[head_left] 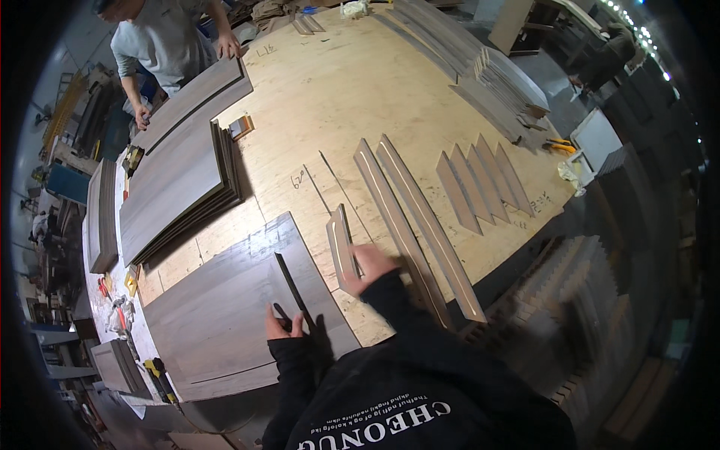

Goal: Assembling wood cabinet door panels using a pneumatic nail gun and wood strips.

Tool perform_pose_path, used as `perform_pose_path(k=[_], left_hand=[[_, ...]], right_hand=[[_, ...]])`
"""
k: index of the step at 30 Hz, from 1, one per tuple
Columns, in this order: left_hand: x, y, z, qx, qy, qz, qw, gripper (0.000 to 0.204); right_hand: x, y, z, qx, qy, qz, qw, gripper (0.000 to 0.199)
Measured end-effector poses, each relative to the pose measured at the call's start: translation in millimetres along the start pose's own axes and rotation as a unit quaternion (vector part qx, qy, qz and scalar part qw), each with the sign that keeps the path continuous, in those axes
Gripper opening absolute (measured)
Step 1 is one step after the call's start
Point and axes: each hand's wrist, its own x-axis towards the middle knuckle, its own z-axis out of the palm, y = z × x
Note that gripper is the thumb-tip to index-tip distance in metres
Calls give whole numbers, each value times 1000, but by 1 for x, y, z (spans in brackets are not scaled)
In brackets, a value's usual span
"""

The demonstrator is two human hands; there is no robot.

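The left hand (283, 324) is pinching the near end of a dark straightedge (291, 285) lying on the dark plank (225, 315), fingers clamped. The right hand (371, 268) is pressing, fingers spread, on a short plank offcut (341, 244) (thin, stiff, probably light; best gripped along its long edges). Beyond, long strips (420, 225) are lying on the plywood table (360, 97).

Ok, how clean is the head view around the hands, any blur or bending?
Head view: right hand on the short strip is motion-blurred; left hand holding the dark tool is sharper; fisheye bows the long strips and the plywood table; the rim falls dark.
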Motion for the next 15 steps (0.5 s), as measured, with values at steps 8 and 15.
perform_pose_path(k=[8,15], left_hand=[[8,21,-6,-81,4,54,995,49],[24,84,-10,-68,-103,195,973,45]], right_hand=[[-89,49,-83,-257,-6,153,954,69],[-96,64,-87,436,-216,293,823,64]])
